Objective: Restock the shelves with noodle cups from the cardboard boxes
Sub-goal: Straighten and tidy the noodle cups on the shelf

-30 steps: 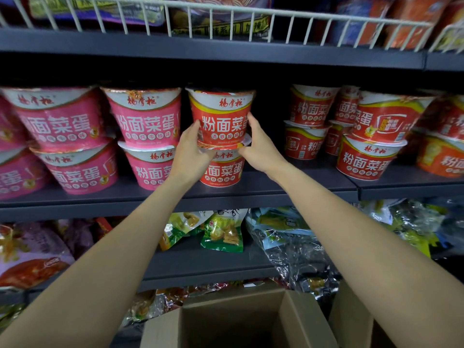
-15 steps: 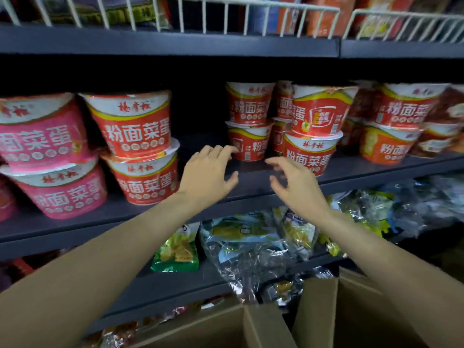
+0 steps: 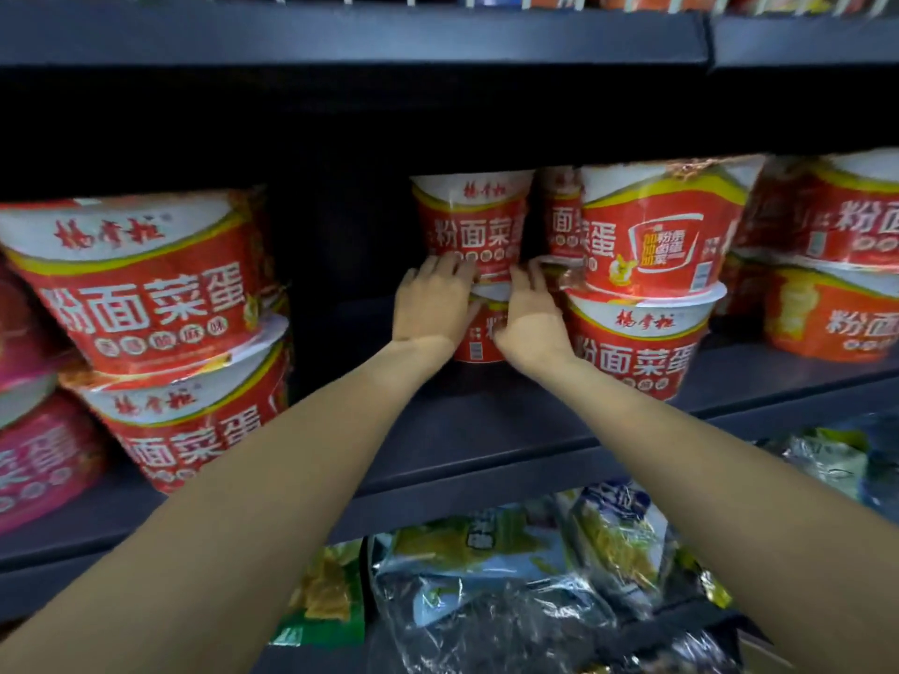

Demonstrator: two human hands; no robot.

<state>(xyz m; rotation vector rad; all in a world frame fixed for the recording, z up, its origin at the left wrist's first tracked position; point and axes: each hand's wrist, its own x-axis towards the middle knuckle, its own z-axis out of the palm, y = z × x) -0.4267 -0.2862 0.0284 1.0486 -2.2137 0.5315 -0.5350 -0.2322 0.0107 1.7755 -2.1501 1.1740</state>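
Red noodle cups stand in stacks of two on the dark middle shelf (image 3: 486, 430). At the back of the gap, an upper cup (image 3: 472, 221) sits on a lower cup (image 3: 481, 340). My left hand (image 3: 433, 308) presses the lower cup's left side, and its fingertips reach the upper cup's base. From the other side, my right hand (image 3: 530, 318) clasps the same cup. Together they squeeze it between them. No cardboard box is in view.
A red stack (image 3: 155, 294) stands at the front left, with pink cups (image 3: 44, 459) beyond it. Another red stack (image 3: 652, 235) crowds my right hand, with more cups at far right (image 3: 827, 313). Snack bags (image 3: 511, 576) fill the shelf below. An upper shelf (image 3: 340, 31) hangs overhead.
My hands let go of the left front stack, hovered open before the gap, then reached deep into the shelf and closed on the back stack. The view moved closer and right.
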